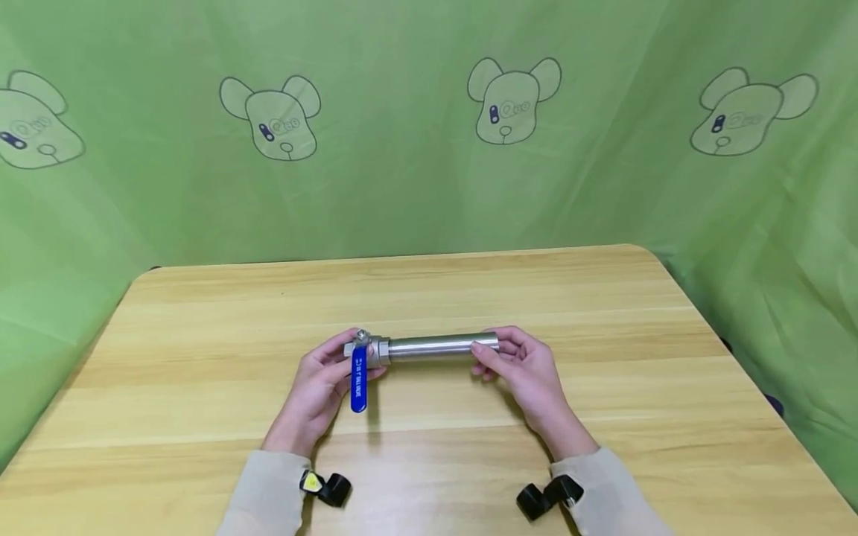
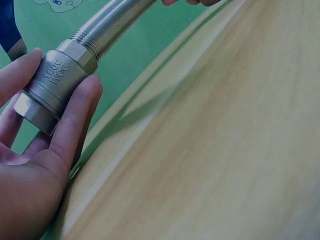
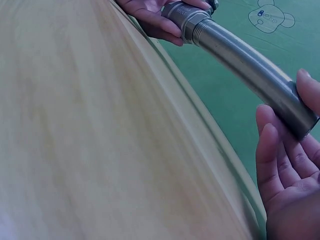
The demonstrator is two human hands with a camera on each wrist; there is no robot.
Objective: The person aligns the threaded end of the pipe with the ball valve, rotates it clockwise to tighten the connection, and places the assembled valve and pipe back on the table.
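Note:
A steel ball valve (image 1: 378, 351) with a blue lever handle (image 1: 359, 380) is joined to a shiny metal pipe (image 1: 436, 345); some thread shows at the joint in both wrist views. My left hand (image 1: 322, 387) grips the valve body (image 2: 57, 75) between thumb and fingers, the lever pointing toward me. At the pipe's free end, my right hand (image 1: 526, 368) holds the pipe (image 3: 260, 70) with the thumb on the near side and fingers behind and below. Valve and pipe are held level above the table, and a shadow falls beneath them.
A wooden table (image 1: 429, 290) with rounded far corners lies under both hands. Green cloth (image 1: 395, 193) printed with bear faces hangs behind and at the sides. A small black camera (image 1: 334, 490) sits on the left wrist, another camera (image 1: 536, 500) on the right.

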